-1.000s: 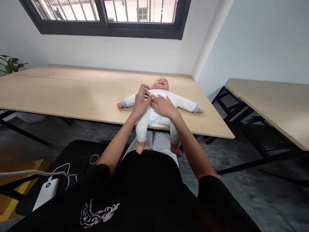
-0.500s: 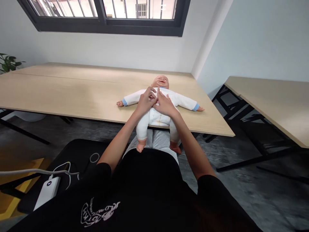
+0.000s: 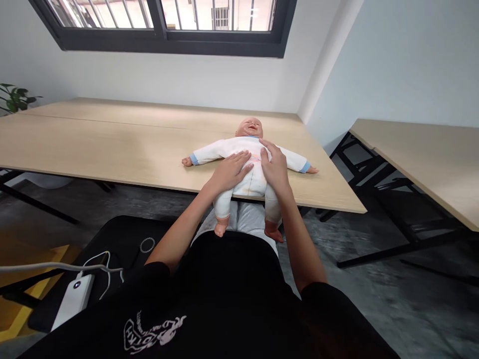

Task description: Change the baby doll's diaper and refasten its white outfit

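A baby doll [image 3: 251, 174] in a white outfit with blue cuffs lies on its back at the front edge of the wooden table [image 3: 149, 149], its head away from me, arms spread and lower legs hanging over the edge. My left hand [image 3: 231, 171] rests flat on the doll's torso at the left, fingers stretched out. On the right side of the torso lies my right hand [image 3: 275, 164], thumb apart from the fingers. Between the hands, a pinkish print shows on the doll's front. Neither hand holds anything.
A black chair seat [image 3: 123, 239] at the lower left carries a white power bank [image 3: 75, 299] with a cable and a beaded bracelet [image 3: 147, 245]. Another table [image 3: 422, 154] stands at the right. Behind the table are a wall and a barred window [image 3: 220, 15].
My hands, together at the middle of the doll's chest before, have moved apart to either side of its torso. Their fingers have straightened, and the pinkish print is more exposed.
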{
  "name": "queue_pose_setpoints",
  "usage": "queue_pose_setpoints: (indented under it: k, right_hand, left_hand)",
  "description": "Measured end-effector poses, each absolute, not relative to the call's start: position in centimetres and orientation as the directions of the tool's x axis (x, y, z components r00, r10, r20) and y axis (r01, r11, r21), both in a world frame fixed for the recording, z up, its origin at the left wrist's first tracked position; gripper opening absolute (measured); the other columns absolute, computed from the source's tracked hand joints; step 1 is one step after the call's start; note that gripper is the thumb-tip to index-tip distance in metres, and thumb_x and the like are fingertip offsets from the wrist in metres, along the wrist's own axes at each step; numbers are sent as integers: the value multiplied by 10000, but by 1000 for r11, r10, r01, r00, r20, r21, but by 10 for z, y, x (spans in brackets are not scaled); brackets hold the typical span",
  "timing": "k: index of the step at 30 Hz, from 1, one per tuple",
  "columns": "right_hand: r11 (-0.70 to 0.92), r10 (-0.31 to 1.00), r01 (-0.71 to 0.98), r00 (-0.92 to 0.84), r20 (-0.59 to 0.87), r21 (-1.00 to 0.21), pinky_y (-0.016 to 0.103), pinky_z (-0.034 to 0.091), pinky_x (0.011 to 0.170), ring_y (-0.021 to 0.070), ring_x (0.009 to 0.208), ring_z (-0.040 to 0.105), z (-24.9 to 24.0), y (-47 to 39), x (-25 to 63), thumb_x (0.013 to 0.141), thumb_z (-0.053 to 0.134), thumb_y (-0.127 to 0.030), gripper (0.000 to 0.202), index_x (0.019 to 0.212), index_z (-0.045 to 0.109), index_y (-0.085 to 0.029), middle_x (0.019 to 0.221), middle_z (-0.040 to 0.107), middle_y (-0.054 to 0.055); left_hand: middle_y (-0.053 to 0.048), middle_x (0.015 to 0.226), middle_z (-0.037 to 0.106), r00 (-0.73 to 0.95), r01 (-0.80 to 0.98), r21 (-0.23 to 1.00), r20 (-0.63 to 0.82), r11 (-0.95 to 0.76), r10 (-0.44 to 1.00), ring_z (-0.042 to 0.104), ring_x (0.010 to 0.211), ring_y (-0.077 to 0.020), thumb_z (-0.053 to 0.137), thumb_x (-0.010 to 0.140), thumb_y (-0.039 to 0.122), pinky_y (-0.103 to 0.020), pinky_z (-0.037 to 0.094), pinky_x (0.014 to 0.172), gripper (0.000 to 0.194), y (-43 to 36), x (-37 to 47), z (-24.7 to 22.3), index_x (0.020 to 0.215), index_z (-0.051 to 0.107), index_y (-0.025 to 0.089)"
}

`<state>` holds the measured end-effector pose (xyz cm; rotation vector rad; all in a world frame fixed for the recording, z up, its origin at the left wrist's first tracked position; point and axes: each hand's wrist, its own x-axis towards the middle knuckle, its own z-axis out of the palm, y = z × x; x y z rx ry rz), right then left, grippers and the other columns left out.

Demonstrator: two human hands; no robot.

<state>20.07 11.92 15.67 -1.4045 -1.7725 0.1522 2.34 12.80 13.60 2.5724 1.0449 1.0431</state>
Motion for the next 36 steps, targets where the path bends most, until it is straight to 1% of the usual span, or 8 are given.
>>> queue_pose_setpoints:
  k: [4,9,12,15,21,25,29,36]
  right_hand:
    - [286,923,832,-107,369,-475,588,235,1292,291,1584,297,149,102,202,1085,256,-382,574,1565,486,-168,1674,367,98]
    - [282,950,836,-176,257,-471,592,209,1298,291,1610,227,146,100,201,1101,205,-438,629,1607,414,-128,1692,311,121]
    - [278,940,833,-135,312,-478,585,215,1298,295,1601,252,143,93,201,1095,228,-431,625,1593,429,-113,1681,338,131]
    - [308,903,790,-68,424,-530,545,265,1290,283,1566,338,131,75,207,1079,279,-435,604,1552,473,-115,1642,416,147]
    - [428,790,615,102,605,-662,469,443,1189,272,1345,586,102,30,228,978,532,-480,376,1192,640,-191,1349,660,164]
    - [409,778,639,129,615,-651,484,431,1192,287,1401,530,91,14,221,964,578,-440,240,982,682,-225,1424,596,166]
    - [359,764,693,167,623,-626,507,422,1187,294,1432,484,87,11,207,993,540,-400,233,958,689,-224,1490,550,158]
    - [237,713,808,233,662,-540,510,392,1197,306,1397,464,93,14,192,1042,484,-353,259,958,689,-218,1440,582,150]
  left_hand:
    - [-145,1563,541,553,578,349,498,-738,669,433,1528,-252,407,1074,442,-465,292,1297,489,130,22,134,1430,582,156]
    - [-152,1555,547,569,596,350,450,-722,688,434,1526,-267,408,1075,411,-490,291,1291,467,132,21,137,1423,583,155]
    - [-138,1592,509,565,595,365,444,-716,696,392,1551,-261,414,1075,409,-495,254,1304,460,126,19,137,1450,550,181]
    - [-139,1568,523,487,533,427,551,-731,677,434,1518,-253,437,1073,425,-474,331,1269,425,112,13,130,1414,556,201]
    - [-131,1242,622,143,534,517,725,-669,674,586,1281,-279,650,981,420,-481,471,1135,217,77,-1,106,1023,602,212]
    - [-138,1375,577,203,571,516,665,-639,719,519,1369,-306,730,932,379,-528,440,1168,195,65,-7,101,980,625,223]
    - [-119,1544,488,278,588,488,627,-645,728,404,1473,-337,743,920,337,-584,371,1219,154,62,-6,97,881,654,218]
    - [-103,1351,610,140,498,582,678,-643,722,546,1317,-290,677,969,342,-517,432,1176,137,63,-7,100,901,664,224]
